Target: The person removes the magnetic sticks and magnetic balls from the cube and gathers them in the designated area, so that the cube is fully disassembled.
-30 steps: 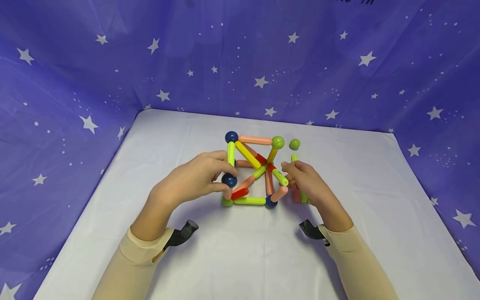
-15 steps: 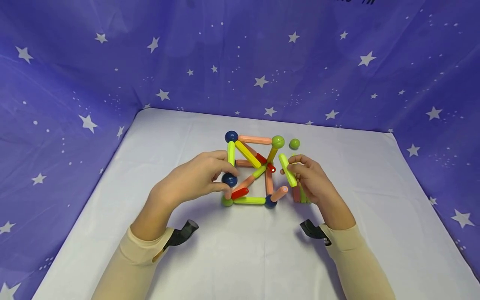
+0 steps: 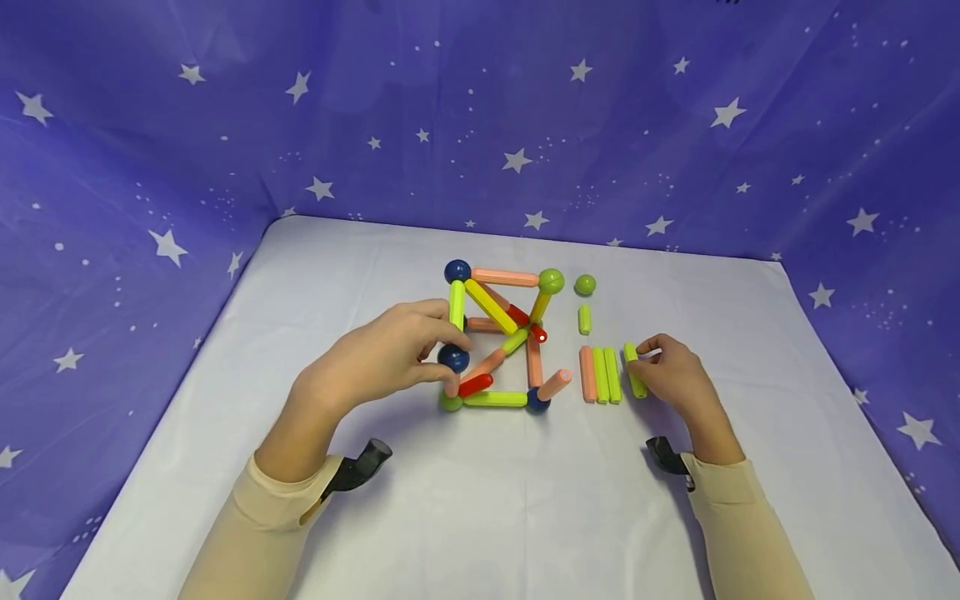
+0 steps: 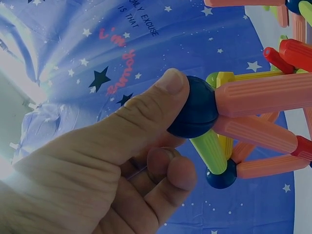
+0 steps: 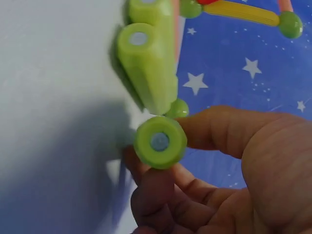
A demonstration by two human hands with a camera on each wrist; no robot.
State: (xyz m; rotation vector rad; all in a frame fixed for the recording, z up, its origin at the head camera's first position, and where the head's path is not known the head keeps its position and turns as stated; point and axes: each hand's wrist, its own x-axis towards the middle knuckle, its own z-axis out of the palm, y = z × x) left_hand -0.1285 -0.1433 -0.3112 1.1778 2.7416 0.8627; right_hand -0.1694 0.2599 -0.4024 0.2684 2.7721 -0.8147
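My left hand (image 3: 386, 354) pinches a dark blue ball (image 3: 453, 358) at the left side of a magnetic stick-and-ball frame; in the left wrist view, thumb and fingers press around that ball (image 4: 197, 109). The frame joins blue and green balls with pink, yellow, red and lime sticks. A pink stick (image 3: 555, 385) juts up from its front right blue ball (image 3: 537, 400), its upper end free. Right of the frame, my right hand (image 3: 678, 379) pinches a lime magnetic stick (image 3: 634, 371), seen end-on between thumb and fingers in the right wrist view.
Beside the held stick, a pink stick (image 3: 587, 375) and two lime sticks (image 3: 607, 375) lie in a row. Behind them are a short lime stick (image 3: 585, 319) and a loose green ball (image 3: 585, 285). A starry purple cloth (image 3: 517, 108) hangs behind the white table (image 3: 487, 500).
My right hand has taken the lime stick off the frame's right side and carried it right, past the row of sticks. My left hand keeps its hold on the blue ball.
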